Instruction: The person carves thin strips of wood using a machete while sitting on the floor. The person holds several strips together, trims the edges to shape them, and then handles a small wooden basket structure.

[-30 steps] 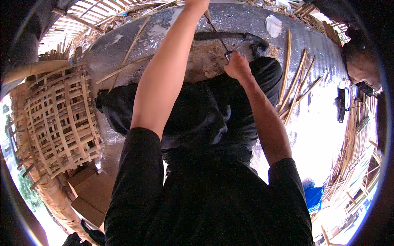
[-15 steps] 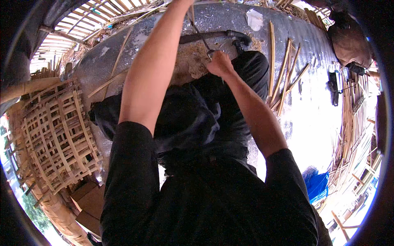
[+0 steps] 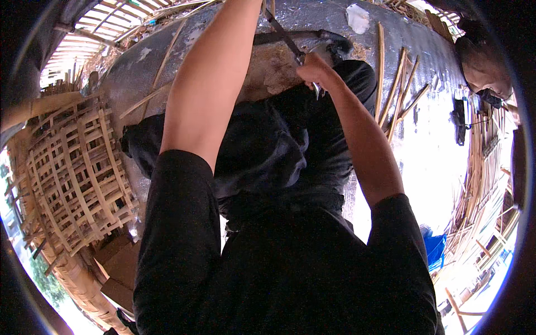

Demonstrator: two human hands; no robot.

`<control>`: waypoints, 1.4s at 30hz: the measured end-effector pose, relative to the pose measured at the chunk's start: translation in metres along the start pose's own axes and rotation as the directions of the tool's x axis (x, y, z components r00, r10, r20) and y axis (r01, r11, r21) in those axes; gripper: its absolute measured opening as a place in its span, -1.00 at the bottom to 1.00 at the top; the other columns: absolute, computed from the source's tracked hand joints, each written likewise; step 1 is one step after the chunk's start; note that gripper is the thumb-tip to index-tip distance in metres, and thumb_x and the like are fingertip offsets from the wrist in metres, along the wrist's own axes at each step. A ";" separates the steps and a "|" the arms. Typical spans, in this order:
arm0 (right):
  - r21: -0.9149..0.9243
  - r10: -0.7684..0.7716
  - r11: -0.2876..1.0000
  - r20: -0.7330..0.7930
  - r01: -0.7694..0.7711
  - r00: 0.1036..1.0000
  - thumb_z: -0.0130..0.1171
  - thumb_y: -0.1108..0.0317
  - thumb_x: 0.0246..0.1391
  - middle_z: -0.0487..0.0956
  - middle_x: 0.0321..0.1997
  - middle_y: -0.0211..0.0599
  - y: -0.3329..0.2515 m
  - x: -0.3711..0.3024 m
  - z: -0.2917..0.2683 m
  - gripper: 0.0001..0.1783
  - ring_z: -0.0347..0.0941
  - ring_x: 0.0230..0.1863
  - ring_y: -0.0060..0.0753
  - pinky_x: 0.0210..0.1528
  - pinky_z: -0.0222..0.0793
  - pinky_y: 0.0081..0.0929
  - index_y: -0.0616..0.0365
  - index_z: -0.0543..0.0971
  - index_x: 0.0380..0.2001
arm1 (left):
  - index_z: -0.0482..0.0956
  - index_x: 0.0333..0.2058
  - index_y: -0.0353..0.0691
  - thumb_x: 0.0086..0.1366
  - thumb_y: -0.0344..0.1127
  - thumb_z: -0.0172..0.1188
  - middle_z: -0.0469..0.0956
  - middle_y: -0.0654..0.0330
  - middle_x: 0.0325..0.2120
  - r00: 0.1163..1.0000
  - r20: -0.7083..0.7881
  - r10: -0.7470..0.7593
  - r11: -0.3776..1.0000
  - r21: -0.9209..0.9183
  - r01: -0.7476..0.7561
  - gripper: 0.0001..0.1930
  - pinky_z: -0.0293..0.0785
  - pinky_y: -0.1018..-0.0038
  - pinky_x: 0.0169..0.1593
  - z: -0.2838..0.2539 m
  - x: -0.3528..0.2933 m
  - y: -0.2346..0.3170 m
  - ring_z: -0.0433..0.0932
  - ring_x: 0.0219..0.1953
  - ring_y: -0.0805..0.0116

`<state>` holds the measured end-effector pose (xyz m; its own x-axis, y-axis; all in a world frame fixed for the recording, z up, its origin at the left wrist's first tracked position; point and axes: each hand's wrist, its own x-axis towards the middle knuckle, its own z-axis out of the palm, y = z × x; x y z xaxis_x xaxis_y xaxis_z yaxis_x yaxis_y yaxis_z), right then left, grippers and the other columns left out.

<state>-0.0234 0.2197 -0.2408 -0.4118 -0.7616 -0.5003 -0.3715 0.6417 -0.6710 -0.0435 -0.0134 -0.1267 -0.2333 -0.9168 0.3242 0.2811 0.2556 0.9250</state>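
My right hand [image 3: 315, 71] is closed round the handle of a knife. The knife's long dark blade [image 3: 283, 34] slants up and to the left, and a shiny end of the handle shows below my fingers. My left forearm [image 3: 215, 72] reaches to the top edge, with the hand itself out of the picture. A thin strip stands beside the blade at the top edge; what holds it is hidden. Beyond my black-clad legs [image 3: 262, 148] lies a brown patch [image 3: 273, 70], with a dark curved bar-like thing [image 3: 329, 38] along its far side.
A woven bamboo lattice [image 3: 78, 178] stands at the left. Several bamboo strips [image 3: 399, 84] lie right of my knee on a dark, shiny sheet [image 3: 430, 50]. Many more strips [image 3: 474, 184] pile up at the far right, near a blue plastic piece [image 3: 435, 248].
My right hand has moved a little up and right with the knife, and more of the blade shows. My left arm has shifted slightly upward; its hand stays out of sight.
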 end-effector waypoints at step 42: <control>-0.568 -0.202 0.820 -0.174 0.069 0.964 0.12 0.08 0.10 0.59 -0.10 0.17 0.059 -0.013 -0.003 -0.54 0.54 -0.06 0.25 0.03 0.48 0.01 0.23 0.47 -0.08 | 0.48 -0.33 -0.11 0.28 -0.03 0.12 0.27 0.37 -0.60 0.987 0.140 -0.078 0.997 -0.016 0.081 -0.73 0.20 0.51 -0.45 -0.083 0.034 -0.003 0.25 -0.55 0.47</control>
<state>-0.0421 0.2678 -0.2718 -0.4668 -0.8479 -0.2512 -0.8056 0.5249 -0.2746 0.0244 -0.0711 -0.1348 -0.3825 -0.8820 0.2753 0.2764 0.1751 0.9450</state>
